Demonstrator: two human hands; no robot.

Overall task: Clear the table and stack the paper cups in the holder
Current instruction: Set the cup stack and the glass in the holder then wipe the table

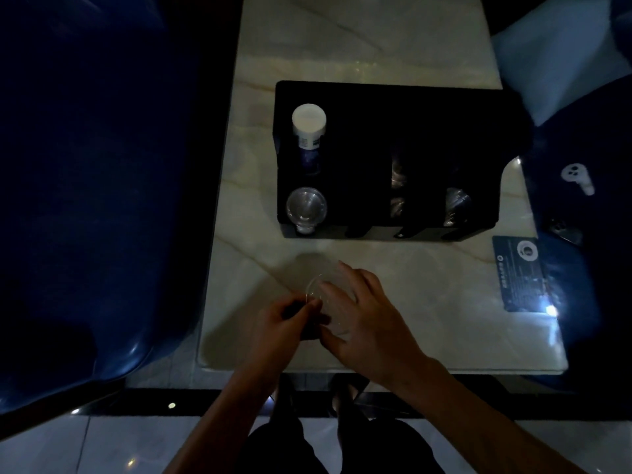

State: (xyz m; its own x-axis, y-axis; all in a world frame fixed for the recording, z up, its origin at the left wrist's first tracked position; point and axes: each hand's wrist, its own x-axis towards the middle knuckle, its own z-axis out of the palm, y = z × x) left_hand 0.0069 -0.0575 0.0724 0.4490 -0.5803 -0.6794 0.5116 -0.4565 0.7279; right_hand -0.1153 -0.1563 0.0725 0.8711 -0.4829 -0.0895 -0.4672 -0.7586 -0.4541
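A clear plastic cup lies near the front edge of the pale marble table, held between both hands. My left hand pinches its rim from the left. My right hand wraps over its body from the right and hides most of it. Behind them stands the black cup holder with several slots. Its left slot holds a stack of white paper cups at the back and a stack of clear cups at the front. The scene is dim.
A dark card with print lies at the table's right edge beside a bright glare. Dark blue seats flank the table on both sides. A white object lies on the right seat. My feet show below the table edge.
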